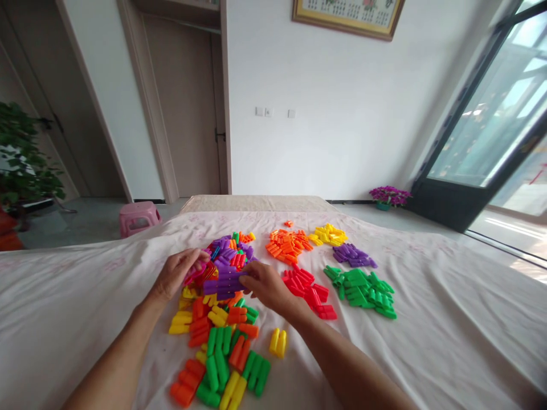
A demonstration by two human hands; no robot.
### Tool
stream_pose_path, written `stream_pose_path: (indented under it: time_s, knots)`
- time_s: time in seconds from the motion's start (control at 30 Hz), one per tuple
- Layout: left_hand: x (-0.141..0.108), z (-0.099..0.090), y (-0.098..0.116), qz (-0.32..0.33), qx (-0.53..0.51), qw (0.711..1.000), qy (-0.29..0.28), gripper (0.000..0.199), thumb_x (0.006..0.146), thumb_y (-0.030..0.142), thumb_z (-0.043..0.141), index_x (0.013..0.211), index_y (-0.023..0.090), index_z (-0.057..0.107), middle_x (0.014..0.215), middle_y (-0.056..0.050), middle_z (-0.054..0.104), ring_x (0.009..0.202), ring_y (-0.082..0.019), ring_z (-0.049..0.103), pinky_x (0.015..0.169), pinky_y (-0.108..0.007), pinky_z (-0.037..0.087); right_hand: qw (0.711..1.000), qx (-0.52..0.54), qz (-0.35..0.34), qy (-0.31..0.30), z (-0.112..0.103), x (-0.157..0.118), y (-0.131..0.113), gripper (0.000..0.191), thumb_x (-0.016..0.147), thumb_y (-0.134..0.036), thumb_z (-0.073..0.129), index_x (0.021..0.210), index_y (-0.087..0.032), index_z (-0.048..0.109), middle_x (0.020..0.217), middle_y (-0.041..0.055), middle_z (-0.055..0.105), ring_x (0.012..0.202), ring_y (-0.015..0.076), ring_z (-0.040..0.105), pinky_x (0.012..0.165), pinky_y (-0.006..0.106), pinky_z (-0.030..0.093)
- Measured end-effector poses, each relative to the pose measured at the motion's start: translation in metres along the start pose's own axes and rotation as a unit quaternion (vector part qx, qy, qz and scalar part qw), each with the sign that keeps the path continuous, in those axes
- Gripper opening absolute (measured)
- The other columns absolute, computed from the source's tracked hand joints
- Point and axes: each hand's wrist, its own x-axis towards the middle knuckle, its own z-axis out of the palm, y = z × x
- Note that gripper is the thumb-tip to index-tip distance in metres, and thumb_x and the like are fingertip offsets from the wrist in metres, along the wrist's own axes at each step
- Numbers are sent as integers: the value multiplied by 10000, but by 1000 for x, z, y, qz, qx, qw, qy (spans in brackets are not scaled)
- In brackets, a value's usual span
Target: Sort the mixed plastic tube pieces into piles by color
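My right hand pinches a purple plastic building piece, made of joined tubes, by its right end. It hangs over a mixed heap of coloured pieces. At the heap's far left edge is my left hand, its fingers curled down by a pink piece; whether it grips that piece is hard to make out. Right of my right hand lie sorted piles: red, orange, yellow, purple and green. One yellow piece sits apart, near my right forearm.
A pale, wrinkled cloth covers the surface under the pieces. A single orange piece lies beyond the piles. Past the cloth stand a pink stool, a potted purple flower, a leafy plant and a glass door.
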Motion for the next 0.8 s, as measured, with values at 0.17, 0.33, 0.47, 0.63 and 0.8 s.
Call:
stream_pose_path:
  time_s: [0.17,0.33,0.47,0.63,0.8]
  knots:
    - [-6,31,30,29,-5,987,-160,513,794,538,611,1165,197,709,982,-70,771,942,-270,706,798,-316,541,981,194,11,19,-5,7,23,262,819,-387,617,922,-158,543,699,-10,623,571,108,602,526,235,494]
    - [-14,59,38,36,19,986,-163,413,811,521,596,1004,175,713,906,-69,764,871,-279,707,727,-323,539,976,211,6,58,0,8,27,311,790,-434,649,906,-156,571,691,-18,605,597,114,596,497,219,480]
    - [-16,68,42,18,-9,985,-173,422,812,534,585,994,170,696,908,-66,756,874,-278,697,733,-328,536,977,209,2,51,-5,9,31,271,777,-384,652,884,-143,592,637,-26,586,540,92,547,464,193,409]
    - [-15,71,44,50,46,988,-140,432,801,535,588,917,137,706,778,-30,721,773,-229,652,670,-281,480,978,169,15,118,-43,13,47,220,762,-340,624,835,-132,623,603,-21,578,507,80,505,475,199,392]
    - [-14,72,38,25,68,985,-154,454,800,549,579,923,128,700,757,-14,708,738,-215,634,644,-264,459,969,75,58,229,-120,6,68,232,730,-357,632,791,-133,631,594,1,603,497,95,511,444,198,369]
